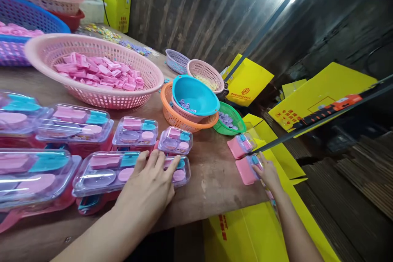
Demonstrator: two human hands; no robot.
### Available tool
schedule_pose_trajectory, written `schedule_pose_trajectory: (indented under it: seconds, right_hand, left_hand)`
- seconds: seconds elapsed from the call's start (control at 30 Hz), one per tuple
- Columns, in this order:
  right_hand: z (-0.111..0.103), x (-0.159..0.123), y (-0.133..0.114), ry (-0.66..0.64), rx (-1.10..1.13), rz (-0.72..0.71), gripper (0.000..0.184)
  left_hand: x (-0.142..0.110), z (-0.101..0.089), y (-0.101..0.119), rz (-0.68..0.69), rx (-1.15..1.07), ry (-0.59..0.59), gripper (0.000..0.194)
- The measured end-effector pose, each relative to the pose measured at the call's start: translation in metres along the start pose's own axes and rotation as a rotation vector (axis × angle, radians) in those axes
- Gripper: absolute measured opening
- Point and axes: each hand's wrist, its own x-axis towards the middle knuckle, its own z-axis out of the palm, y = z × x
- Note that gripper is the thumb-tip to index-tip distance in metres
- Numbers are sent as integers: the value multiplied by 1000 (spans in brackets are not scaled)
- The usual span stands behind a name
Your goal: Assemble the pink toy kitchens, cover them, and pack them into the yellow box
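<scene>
My left hand (149, 182) lies palm down with spread fingers on a pink toy case (179, 176) with a clear lid; part of that case is hidden under it. Pink, blue and purple pieces show through the lid. Close by on its left is another such case (102, 172), in a double row of several. My right hand (270, 175) is closed round the right side of a pink case (245, 170) near the table's right edge. Its fingertips are partly hidden. Just behind that stands one more pink case (236, 147).
A pink basket (123, 98) of pink pieces stands behind the cases. Blue (196, 96), orange (184, 125) and green (230, 127) baskets sit further right. Yellow cartons (245, 229) lie below the table edge (211, 215). A dark metal bar (307, 125) slants across the right side.
</scene>
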Motion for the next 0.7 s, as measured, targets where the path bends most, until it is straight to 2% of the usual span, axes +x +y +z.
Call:
schedule_pose_trajectory:
  seconds: [0.07, 0.13, 0.17, 0.23, 0.27, 0.3, 0.4, 0.5, 0.53, 0.6, 0.7]
  right_hand:
    - [-5, -9, -27, 142, 68, -9, 63]
    - [-13, -40, -73, 229, 285, -88, 64]
    - [-18, -61, -99, 167, 458, -154, 63]
    - [-30, -104, -146, -114, 726, -263, 60]
    - [-36, -122, -163, -228, 794, -326, 59]
    - [-41, -135, -177, -277, 826, -366, 57]
    - [-51, -143, -192, -376, 855, -462, 51]
    - [-56, -123, -187, -441, 840, -574, 48]
    - [-58, -116, -185, -449, 821, -611, 47]
    - [-62, -105, -183, -451, 753, -670, 45]
    - [-64, -103, -187, -405, 583, -686, 43]
  left_hand:
    - [4, -2, 9, -23, 35, -95, 49]
    - [3, 1, 27, -99, -4, -168, 54]
    - [2, 4, 37, -152, -51, -202, 61]
    - [-5, 16, 53, -208, -210, -278, 84]
    - [-9, 25, 56, -190, -319, -315, 98]
    - [-13, 36, 57, -149, -435, -337, 110]
    - [-22, 73, 45, -8, -707, -257, 132]
    - [-24, 109, 40, 46, -853, -123, 136]
    - [-24, 118, 44, 34, -882, -89, 134]
    - [-24, 130, 63, -77, -887, 1, 129]
    - [-25, 134, 96, -288, -821, 130, 123]
